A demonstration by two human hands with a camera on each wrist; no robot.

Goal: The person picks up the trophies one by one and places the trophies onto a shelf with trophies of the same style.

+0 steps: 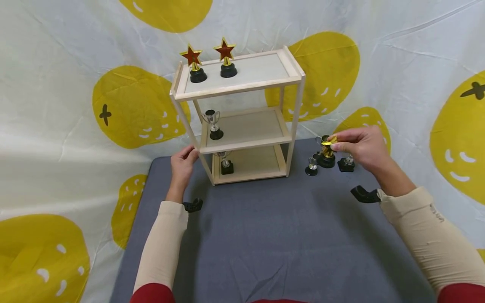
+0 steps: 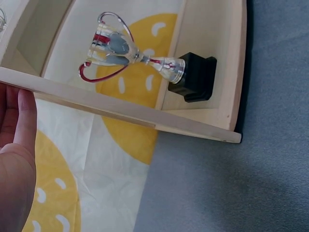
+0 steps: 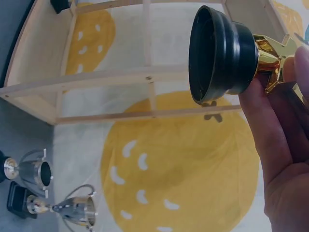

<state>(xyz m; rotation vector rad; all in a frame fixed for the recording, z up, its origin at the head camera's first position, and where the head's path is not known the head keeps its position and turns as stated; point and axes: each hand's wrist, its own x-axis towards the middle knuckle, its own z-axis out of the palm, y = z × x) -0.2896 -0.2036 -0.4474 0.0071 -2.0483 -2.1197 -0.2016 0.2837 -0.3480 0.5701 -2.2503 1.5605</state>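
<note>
My right hand (image 1: 361, 147) pinches a gold star trophy (image 1: 326, 158) by its star. Its round black base (image 3: 219, 55) faces the right wrist camera. At the left, my left hand (image 1: 183, 164) grips the left front post of a three-tier wooden shelf (image 1: 246, 145) near the middle tier. Two star trophies with red faces, one at the left (image 1: 192, 61) and one beside it (image 1: 226, 57), stand on the top tier. A silver cup trophy (image 1: 213, 124) stands on the middle tier. On the bottom tier is another silver cup with a square black base (image 2: 113, 48).
Near the held trophy, a small silver cup (image 1: 311, 167) and a square-based silver cup (image 1: 346, 164) stand on the grey-covered table (image 1: 265, 227). A further cup is partly hidden behind the star trophy. A lemon-patterned cloth (image 1: 235, 12) hangs behind the shelf.
</note>
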